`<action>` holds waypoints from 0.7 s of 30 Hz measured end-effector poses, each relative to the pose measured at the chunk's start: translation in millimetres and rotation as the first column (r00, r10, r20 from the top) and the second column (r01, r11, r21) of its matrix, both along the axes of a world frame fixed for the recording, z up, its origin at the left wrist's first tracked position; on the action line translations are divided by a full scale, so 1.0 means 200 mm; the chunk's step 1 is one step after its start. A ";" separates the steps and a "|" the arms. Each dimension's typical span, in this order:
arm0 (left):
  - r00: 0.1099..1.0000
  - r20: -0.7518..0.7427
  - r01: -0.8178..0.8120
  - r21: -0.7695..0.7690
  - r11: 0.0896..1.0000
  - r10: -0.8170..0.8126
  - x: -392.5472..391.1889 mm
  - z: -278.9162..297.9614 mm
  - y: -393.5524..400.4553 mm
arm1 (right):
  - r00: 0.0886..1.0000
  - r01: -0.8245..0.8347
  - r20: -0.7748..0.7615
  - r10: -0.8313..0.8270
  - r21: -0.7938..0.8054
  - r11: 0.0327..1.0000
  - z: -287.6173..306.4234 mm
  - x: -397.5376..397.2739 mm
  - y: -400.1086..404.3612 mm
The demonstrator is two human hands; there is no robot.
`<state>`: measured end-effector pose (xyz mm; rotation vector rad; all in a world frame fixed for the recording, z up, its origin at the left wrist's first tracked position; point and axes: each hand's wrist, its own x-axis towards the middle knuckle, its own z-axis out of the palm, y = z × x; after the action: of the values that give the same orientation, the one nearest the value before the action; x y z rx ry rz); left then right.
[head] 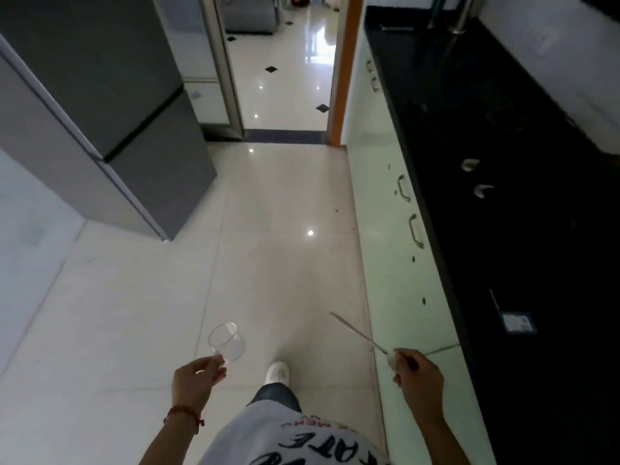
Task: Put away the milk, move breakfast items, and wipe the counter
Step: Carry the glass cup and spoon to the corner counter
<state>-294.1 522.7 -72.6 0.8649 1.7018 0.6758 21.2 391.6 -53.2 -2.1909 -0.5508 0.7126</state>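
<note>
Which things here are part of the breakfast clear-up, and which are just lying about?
Job:
- glass, held by left hand
- long thin utensil, pinched in right hand
- black counter, to be wiped
- fridge, likely where milk goes

Lying about:
- blue card on counter
- two metal pieces on counter
- cabinet handles

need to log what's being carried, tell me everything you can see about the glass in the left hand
The glass is a small clear tumbler, apparently empty, tilted with its open rim toward the upper left. The left hand grips it at its base, fingers curled round it. It is held in the air over the pale tiled floor, touching nothing else.
</note>
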 end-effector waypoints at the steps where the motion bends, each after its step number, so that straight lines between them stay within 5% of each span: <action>1: 1.000 0.007 -0.016 -0.008 1.000 0.016 -0.01 -0.01 0.06 | 1.000 -0.001 0.002 0.001 0.002 1.000 -0.01 -0.01 0.10; 21: 0.997 0.050 0.058 -0.005 0.998 -0.057 0.44 0.03 1.69 | 0.998 0.037 -0.046 -0.039 -0.026 0.999 -0.13 0.29 1.63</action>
<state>-205.4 861.3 -67.6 0.8824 1.6280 0.6472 79.6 717.5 -80.0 -2.1968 -0.4773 0.7525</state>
